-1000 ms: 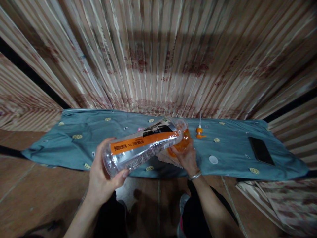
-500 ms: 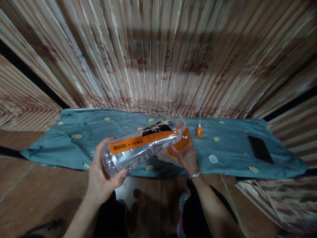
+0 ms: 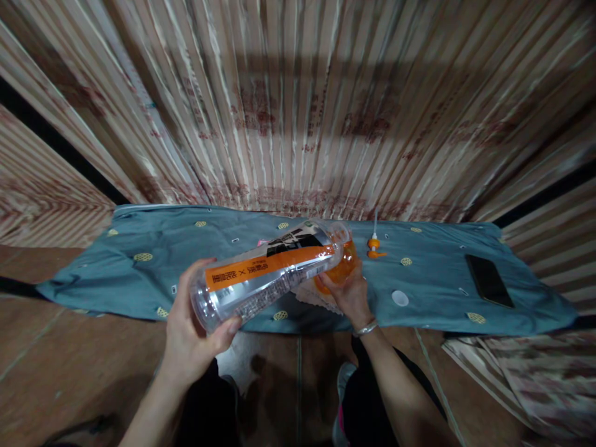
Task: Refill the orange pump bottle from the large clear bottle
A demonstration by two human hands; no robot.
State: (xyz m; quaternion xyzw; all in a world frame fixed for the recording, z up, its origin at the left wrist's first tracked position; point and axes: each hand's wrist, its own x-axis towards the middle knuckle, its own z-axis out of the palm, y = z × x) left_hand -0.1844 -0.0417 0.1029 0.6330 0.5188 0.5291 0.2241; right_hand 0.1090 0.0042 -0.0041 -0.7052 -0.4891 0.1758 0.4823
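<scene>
A large clear plastic bottle (image 3: 270,267) with an orange, silver and black label is tilted, its base in my left hand (image 3: 195,332) and its neck end up at the right. My left fingers are wrapped round the base. My right hand (image 3: 348,297) grips an orange see-through bottle (image 3: 342,267), whose top is partly hidden behind the clear bottle's neck. The two bottles meet or overlap there. Beneath them, a pale sheet (image 3: 316,297) with a ragged edge lies on the cloth.
A blue-green cloth (image 3: 130,285) covers the narrow table. On its right part lie an orange pump head (image 3: 374,245) with a tube, a white round lid (image 3: 400,298) and a black phone (image 3: 490,281). A striped curtain (image 3: 298,112) hangs behind.
</scene>
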